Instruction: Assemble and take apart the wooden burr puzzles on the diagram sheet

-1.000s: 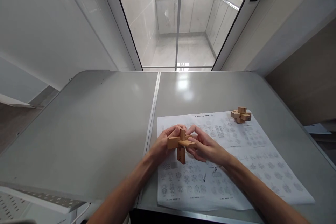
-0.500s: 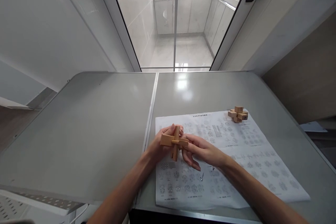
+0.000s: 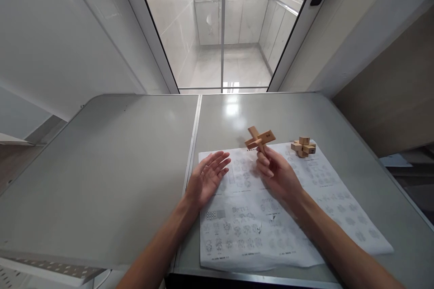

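Note:
My right hand point(image 3: 280, 171) pinches one arm of a cross-shaped wooden burr puzzle point(image 3: 260, 137) and holds it up above the far edge of the printed sheet. A dark mark like a "2" shows on one of its blocks. My left hand point(image 3: 208, 178) rests over the sheet's left side, palm turned up, fingers stretched out and nothing in it. Under both hands lies the white instruction sheet point(image 3: 237, 244), covered with small puzzle drawings. A second wooden burr puzzle point(image 3: 304, 147) sits on the sheet's far right corner, apart from my hands.
The grey table point(image 3: 118, 180) has a metal seam point(image 3: 194, 135) running across it, left of the sheet. Beyond the far edge stands a glass door point(image 3: 206, 45) in a pale frame. A white perforated rack point(image 3: 50, 271) is at the lower left, below the table edge.
The burr puzzle has left my left hand and moved right and away from me in my right hand. My left hand has opened. The view has shifted slightly.

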Available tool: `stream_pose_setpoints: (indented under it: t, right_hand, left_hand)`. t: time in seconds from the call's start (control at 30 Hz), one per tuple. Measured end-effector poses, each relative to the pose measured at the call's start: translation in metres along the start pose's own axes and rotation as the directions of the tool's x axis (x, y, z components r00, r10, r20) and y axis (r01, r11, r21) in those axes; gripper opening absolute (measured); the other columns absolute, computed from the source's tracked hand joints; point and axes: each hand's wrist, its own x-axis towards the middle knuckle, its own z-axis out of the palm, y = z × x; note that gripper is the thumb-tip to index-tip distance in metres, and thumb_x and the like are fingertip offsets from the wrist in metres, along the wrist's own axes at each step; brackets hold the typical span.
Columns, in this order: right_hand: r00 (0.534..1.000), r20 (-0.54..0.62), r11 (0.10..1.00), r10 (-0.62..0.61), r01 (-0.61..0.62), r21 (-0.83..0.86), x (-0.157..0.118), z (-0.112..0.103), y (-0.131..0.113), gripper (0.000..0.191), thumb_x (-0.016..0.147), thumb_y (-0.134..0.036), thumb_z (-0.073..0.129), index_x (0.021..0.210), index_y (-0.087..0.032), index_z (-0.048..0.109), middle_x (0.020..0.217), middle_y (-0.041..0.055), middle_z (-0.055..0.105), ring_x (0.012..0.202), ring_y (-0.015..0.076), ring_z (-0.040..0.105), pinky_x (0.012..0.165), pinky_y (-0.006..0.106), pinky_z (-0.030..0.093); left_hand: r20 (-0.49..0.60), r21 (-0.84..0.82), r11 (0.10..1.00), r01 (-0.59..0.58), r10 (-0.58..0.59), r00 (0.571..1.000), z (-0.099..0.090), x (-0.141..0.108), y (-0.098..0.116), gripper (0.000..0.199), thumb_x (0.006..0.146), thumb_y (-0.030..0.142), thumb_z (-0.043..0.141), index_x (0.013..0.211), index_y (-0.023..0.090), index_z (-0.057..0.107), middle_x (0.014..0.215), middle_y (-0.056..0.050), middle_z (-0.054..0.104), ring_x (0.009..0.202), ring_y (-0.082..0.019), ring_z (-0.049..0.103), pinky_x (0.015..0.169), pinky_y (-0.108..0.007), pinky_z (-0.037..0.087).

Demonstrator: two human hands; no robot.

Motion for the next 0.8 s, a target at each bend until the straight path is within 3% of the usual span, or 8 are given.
stream_pose_setpoints:
  t: [0.13, 0.33, 0.8]
  right_hand:
    - [0.993, -0.102, 0.992, -0.068, 0.078, 0.101, 0.007, -0.014, -0.007, 0.025, 0.092, -0.031, 0.082, 0.090, -0.022, 0.058, 0.069, -0.0081, 0.042, 0.045, 0.0062, 0.030, 0.042, 0.019, 0.041]
    - [0.988, -0.120, 0.979, -0.101, 0.120, 0.163, 0.011, -0.029, -0.012, 0.029, 0.094, -0.026, 0.081, 0.086, -0.023, 0.053, 0.071, -0.0079, 0.045, 0.046, 0.0057, 0.034, 0.045, 0.018, 0.045]
    - [0.977, -0.175, 0.938, -0.122, 0.171, 0.302, 0.013, -0.034, -0.016, 0.022, 0.097, -0.014, 0.073, 0.088, -0.022, 0.054, 0.071, -0.0081, 0.047, 0.044, 0.0048, 0.038, 0.043, 0.016, 0.044]
  left_hand:
    - [-0.036, -0.020, 1.000, 0.009, -0.010, 0.999, 0.000, -0.002, 0.000, 0.026, 0.090, 0.030, 0.079, 0.108, 0.013, 0.080, 0.126, -0.015, 0.076, 0.115, -0.026, 0.072, 0.094, -0.032, 0.057]
    - [-0.058, -0.051, 0.999, 0.012, -0.015, 0.998, 0.001, -0.002, 0.001, 0.025, 0.084, 0.026, 0.082, 0.103, 0.011, 0.079, 0.111, -0.012, 0.077, 0.097, -0.020, 0.072, 0.087, -0.030, 0.057]
    - [-0.019, -0.089, 0.996, -0.003, 0.002, 1.000, 0.005, -0.003, 0.002, 0.019, 0.081, 0.021, 0.080, 0.096, 0.010, 0.075, 0.085, -0.005, 0.067, 0.072, -0.013, 0.062, 0.072, -0.028, 0.052]
